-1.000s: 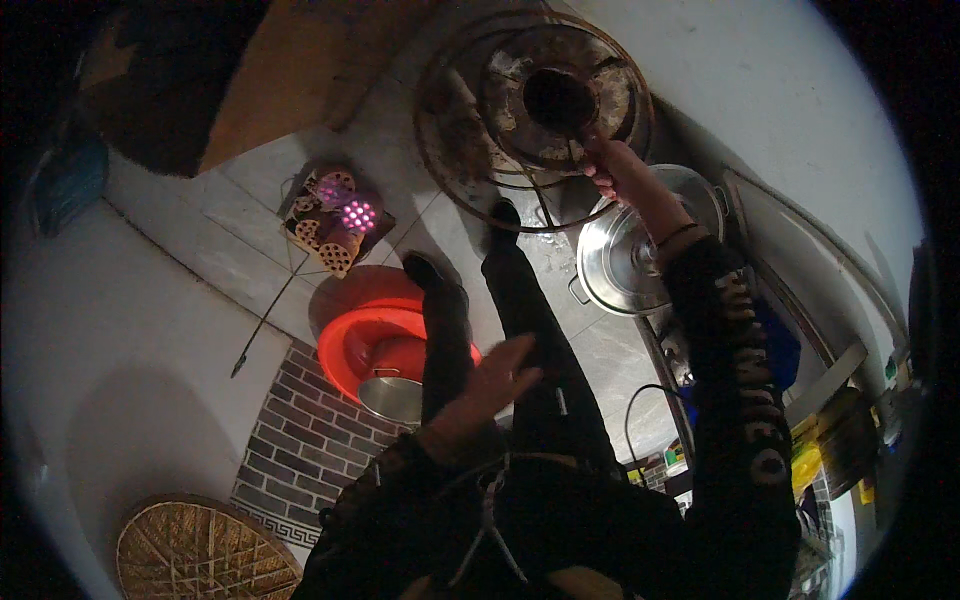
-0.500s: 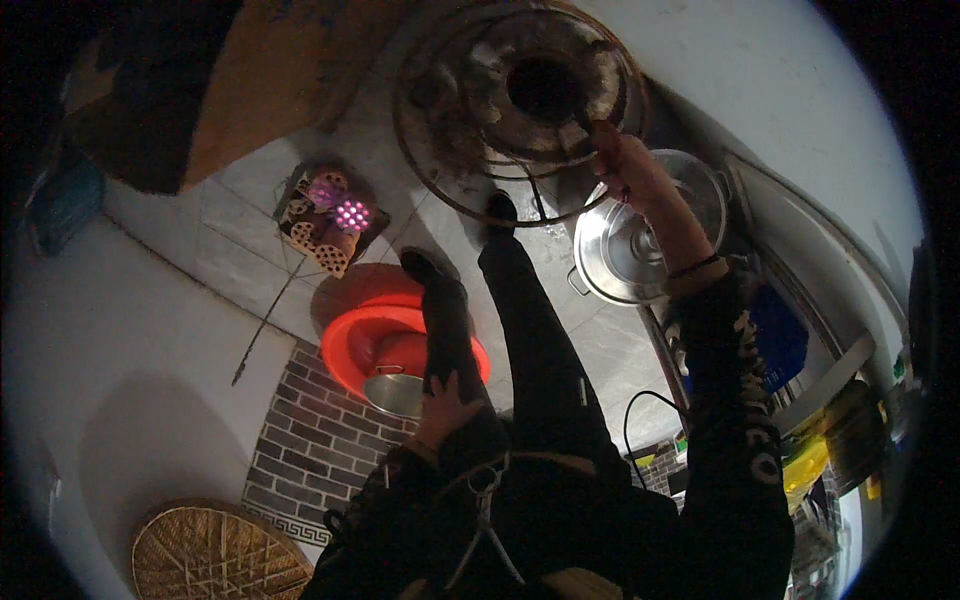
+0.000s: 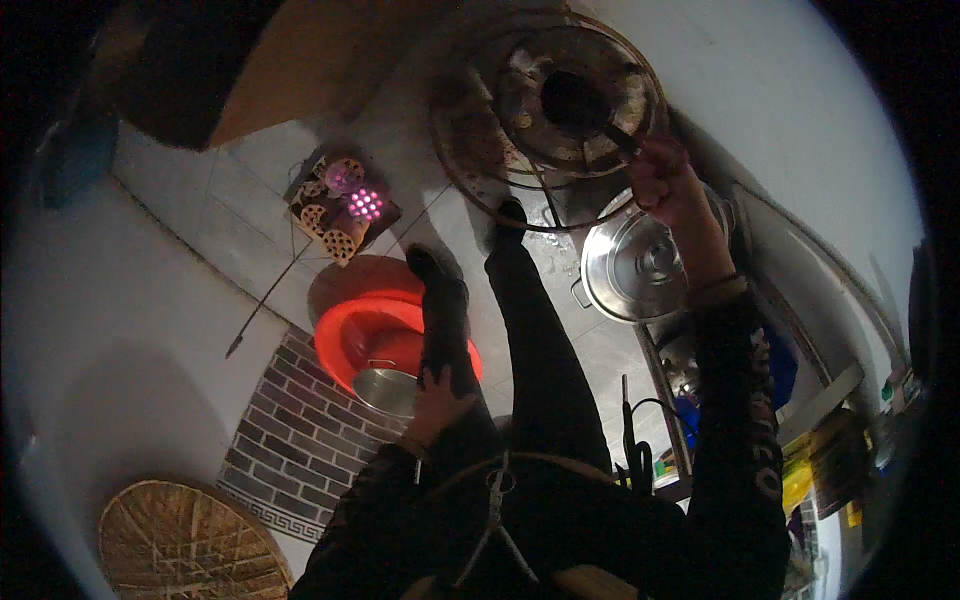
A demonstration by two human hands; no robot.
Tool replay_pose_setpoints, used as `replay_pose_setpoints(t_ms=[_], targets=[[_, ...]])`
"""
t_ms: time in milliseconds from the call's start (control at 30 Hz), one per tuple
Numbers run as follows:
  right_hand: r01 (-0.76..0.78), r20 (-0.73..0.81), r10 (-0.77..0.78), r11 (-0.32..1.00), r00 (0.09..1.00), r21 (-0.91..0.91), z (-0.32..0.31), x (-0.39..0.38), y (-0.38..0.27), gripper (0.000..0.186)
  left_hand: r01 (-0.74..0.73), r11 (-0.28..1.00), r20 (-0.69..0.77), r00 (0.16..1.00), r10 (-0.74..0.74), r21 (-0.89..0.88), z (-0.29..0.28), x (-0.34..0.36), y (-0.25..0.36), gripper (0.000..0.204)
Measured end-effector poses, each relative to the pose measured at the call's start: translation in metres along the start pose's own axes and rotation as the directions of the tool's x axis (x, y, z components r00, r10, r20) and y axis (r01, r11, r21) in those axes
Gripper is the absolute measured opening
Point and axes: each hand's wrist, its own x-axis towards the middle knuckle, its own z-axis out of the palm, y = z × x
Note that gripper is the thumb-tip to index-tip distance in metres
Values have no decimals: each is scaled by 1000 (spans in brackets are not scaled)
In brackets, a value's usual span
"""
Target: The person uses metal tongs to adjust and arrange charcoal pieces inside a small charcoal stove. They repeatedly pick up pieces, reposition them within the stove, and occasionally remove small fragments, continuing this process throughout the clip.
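Observation:
At the far side stands a round, rusty stove with a wide metal ring and a dark round opening in its top. My right hand is closed around a dark handle at the near right edge of that opening; what the handle belongs to cannot be made out. My left hand rests on my left leg, its fingers spread and holding nothing. On the floor left of the stove sit several honeycomb coal briquettes, one glowing pink.
Below my right forearm is a large lidded metal pot. A red basin with a metal pot stands beside my left leg. A thin rod extends from the briquettes. A woven basket lies lower left; a large brown board stands upper left.
The view has shifted slightly, so the stove and my right hand sit further right. The right hand keeps its grip on the handle, which shows more plainly now. The left hand stays on the leg.

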Motion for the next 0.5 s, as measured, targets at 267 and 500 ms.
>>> replay_pose_setpoints(t_ms=[267, 500], targets=[[252, -54, -273, 935, 961, -249, 25, -102, 70, 34, 6, 969, -122, 992, -37, -245, 9, -5, -22, 98], [2, -42, -512, 86, 858, -996, 79, -233, 236, 46, 54, 970, -34, 997, -63, -237, 2, -1, -55, 99]])
